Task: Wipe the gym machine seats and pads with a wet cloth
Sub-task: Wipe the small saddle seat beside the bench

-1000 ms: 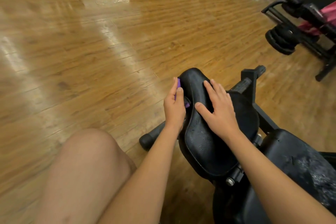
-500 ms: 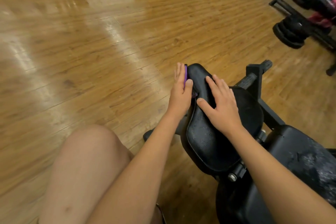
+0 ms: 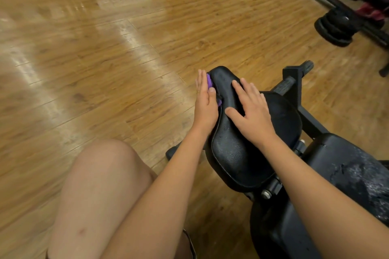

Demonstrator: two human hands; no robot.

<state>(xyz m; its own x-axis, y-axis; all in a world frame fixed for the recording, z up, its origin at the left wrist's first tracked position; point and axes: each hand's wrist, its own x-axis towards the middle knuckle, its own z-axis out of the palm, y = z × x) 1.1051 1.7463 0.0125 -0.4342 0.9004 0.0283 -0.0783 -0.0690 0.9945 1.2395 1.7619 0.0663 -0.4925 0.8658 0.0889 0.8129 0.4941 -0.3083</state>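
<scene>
A black padded seat [image 3: 233,153] of a gym machine stands in front of me, its surface beaded with water drops. My left hand [image 3: 205,101] presses a purple cloth [image 3: 209,82] flat against the pad's left edge; only slivers of the cloth show past my fingers. My right hand [image 3: 250,115] lies flat on top of the pad with fingers spread, holding nothing. A second black pad [image 3: 347,176] at the lower right looks scuffed and wet.
The machine's black metal frame [image 3: 294,82] runs out behind the pad. My bare knee [image 3: 105,164] is at the lower left. A rack with black weight plates [image 3: 336,25] stands at the upper right on the wooden floor [image 3: 105,48].
My left hand with the cloth has slid forward along the pad's left edge towards its tip. My right hand has stayed on top of the pad.
</scene>
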